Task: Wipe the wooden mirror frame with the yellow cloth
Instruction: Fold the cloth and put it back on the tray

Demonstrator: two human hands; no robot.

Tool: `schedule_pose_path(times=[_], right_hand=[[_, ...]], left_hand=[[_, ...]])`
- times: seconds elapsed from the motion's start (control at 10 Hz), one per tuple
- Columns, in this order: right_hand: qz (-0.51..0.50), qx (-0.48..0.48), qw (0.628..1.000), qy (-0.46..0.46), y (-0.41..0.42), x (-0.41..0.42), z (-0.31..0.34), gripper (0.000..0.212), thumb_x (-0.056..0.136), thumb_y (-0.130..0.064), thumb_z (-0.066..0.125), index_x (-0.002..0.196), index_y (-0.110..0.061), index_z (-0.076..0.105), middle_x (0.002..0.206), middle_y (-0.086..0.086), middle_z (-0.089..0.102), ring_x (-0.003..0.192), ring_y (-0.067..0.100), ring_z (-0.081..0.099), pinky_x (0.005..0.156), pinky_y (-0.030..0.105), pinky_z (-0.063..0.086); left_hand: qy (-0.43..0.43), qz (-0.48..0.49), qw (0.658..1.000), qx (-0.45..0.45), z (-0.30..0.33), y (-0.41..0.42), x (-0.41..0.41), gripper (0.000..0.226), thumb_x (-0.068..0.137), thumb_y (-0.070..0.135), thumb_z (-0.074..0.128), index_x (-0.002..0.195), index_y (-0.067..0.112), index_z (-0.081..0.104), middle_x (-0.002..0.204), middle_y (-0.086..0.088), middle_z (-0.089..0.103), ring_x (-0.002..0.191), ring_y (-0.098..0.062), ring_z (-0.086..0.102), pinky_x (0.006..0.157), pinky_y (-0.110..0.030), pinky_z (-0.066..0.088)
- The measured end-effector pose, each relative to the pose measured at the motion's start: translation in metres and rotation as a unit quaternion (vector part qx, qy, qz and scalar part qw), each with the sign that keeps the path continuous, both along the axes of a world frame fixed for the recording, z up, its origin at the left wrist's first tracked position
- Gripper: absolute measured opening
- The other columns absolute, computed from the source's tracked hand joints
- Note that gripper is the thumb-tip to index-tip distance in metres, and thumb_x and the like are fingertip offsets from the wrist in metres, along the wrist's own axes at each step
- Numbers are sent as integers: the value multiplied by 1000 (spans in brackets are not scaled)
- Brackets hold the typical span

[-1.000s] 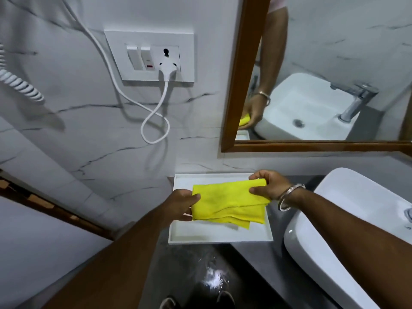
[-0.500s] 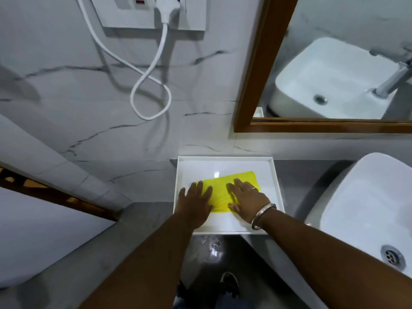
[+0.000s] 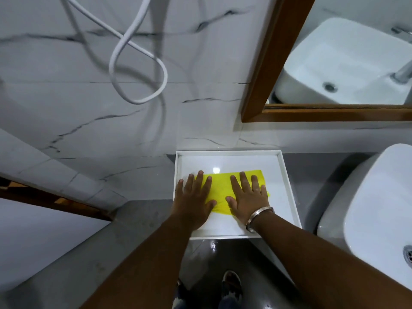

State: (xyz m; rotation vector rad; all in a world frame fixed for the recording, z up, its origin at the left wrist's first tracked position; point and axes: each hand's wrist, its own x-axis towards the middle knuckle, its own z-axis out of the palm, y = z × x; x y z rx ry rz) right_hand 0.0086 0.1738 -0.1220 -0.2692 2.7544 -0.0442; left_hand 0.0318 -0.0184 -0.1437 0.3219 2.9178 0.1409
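Head view: both my hands lie flat on the yellow cloth point(image 3: 219, 188), which sits folded in the white tray point(image 3: 287, 188) on the grey counter point(image 3: 312, 175). A second ago I held the cloth up by its two ends, above the tray; half a second ago it was already down with my palms on it. Now my hands sit a bit wider apart and the cloth looks pressed flatter. My left hand point(image 3: 192, 200) covers the cloth's left end, fingers spread and straight, gripping nothing. My right hand point(image 3: 248, 195) covers the right end, same thing: fingers open, palm down, no pinch on the cloth. A metal bangle point(image 3: 258, 216) is on my right wrist.

Meaning for the task: the cloth is parked, not on the mirror frame point(image 3: 265, 63), which is up and to the right, well apart from my hands. My guess is the wiping is either finished or not started; from this alone I cannot tell which. No wiping is happening now.

Counts: one cloth, one tray, two hands, one bangle, one mirror with two frame rails visible (left side, bottom). One sink point(image 3: 376, 215) at right, plus its reflection in the mirror. One white cable point(image 3: 138, 61) looped on the marble wall point(image 3: 66, 97). Two feet below, blurry.
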Motion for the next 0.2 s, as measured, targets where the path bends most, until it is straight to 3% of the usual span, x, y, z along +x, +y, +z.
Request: schedule_pose_path(times=[0.1,0.2], right_hand=[[-17,-3,1000,-5,1,2,7,71,93,-61,23,152,-29,1,163,5,-5,149,37,-1,116,60,9],[-8,-23,992,127,-3,14,54,76,85,-63,24,150,-24,24,160,12,20,143,42,25,110,65,24]], left_hand=[[0,-3,999,-40,15,-3,-3,83,97,65,36,161,20,9,168,-12,-1,153,-35,0,122,-55,0],[112,-11,994,2,65,-8,4,96,82,69,60,156,13,34,163,-20,23,150,-40,21,120,-58,14]])
